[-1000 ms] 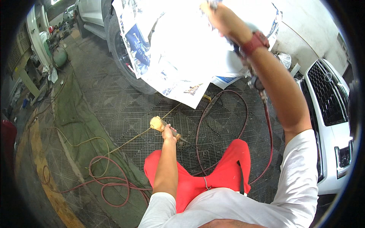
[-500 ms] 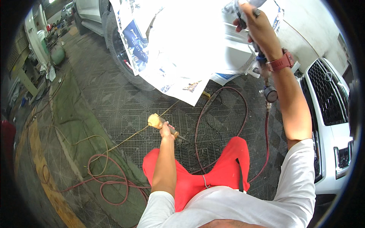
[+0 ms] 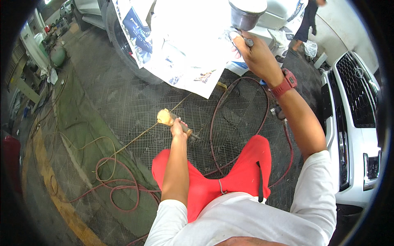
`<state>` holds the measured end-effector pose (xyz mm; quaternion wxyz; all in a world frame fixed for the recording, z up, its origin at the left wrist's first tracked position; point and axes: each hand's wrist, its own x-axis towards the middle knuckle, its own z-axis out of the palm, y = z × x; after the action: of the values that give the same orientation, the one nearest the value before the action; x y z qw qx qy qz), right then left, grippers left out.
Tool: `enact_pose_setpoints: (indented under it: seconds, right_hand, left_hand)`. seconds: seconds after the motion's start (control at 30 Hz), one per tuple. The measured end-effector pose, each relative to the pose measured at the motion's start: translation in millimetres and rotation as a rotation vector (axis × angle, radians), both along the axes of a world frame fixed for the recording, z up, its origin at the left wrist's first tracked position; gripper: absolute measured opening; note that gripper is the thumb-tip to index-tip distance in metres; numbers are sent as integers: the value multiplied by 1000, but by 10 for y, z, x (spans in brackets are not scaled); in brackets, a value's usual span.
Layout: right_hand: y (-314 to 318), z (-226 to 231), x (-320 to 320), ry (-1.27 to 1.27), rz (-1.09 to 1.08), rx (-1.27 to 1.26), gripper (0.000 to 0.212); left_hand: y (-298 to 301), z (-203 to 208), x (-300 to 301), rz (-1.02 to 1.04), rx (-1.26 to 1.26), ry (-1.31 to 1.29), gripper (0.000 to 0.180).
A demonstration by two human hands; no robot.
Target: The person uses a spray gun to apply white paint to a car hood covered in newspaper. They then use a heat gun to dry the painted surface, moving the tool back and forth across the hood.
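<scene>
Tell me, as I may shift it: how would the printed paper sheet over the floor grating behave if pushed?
The printed paper sheet looks thin, so it is probably light and floppy. Its lower corner juts over the floor grating without visible support, so that part would likely bend first.

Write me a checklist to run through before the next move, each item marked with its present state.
1. Spray gun gripped in the right hand: ok, fingers wrapped around it.
2. Yellow-headed tool held in the left hand: ok, gripped near its head.
3. Dark red hose joined to the gun: cannot tell, the right hand and forearm block the view.
4. Hose clear of the feet: cannot tell, loops lie on the floor but the feet are out of sight.
5. Paper sheets free of gaps: cannot tell, glare washes out the upper part.
6. Nobody else around: not ok, another person stands at upper right.
</scene>
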<state>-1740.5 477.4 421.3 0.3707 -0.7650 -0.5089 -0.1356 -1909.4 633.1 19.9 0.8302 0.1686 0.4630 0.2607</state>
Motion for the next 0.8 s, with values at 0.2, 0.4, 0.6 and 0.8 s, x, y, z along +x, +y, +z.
enact_pose_setpoints:
  seconds: [0.2,0.4,0.6,0.8]
  right_hand:
    - [442,-373,-102,-51,-117,73,40]
    - [1117,-974,-118,13,-107,-72,49]
    - [1558,-1597,-227,87,-102,-21,52]
    - [969,-2034,-397,276,-151,329,37]
  left_hand:
    - [2,-15,-39,21,11,18,10]
    - [-190,172,27,3,19,5,11]
    - [-298,285,18,-51,63,-28,13]
    - [-245,308,-55,-42,64,-24,17]
